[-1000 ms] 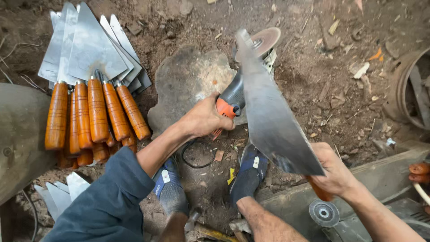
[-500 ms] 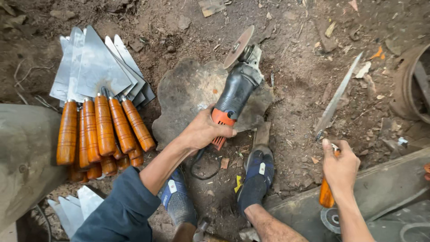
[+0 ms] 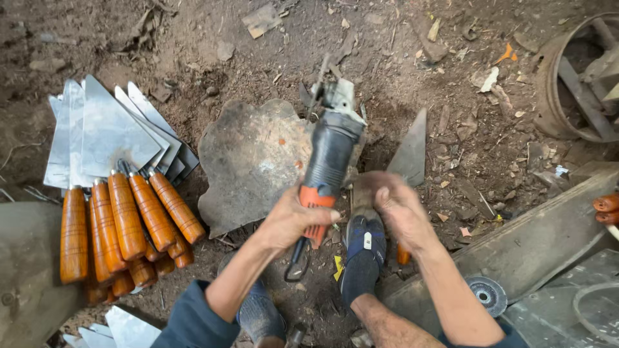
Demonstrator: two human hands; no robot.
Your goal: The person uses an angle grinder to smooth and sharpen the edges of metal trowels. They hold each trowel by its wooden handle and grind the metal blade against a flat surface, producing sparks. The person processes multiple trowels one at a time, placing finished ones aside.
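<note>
We are gripping the black-and-orange angle grinder (image 3: 325, 171) in our closed left hand (image 3: 293, 222), its long body pointing away toward its disc. Just right, our right hand (image 3: 400, 209) is clasping the wooden-handled steel blade (image 3: 410, 154), tip pointing away over the dirt ground (image 3: 400, 58).

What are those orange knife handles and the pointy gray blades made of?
The handles look like wood, varnished: orange-brown, glossy, with faint grain. The blades look like bare sheet metal, probably steel: flat, dull gray, thin edges. The blade by the right hand looks the same.
</note>
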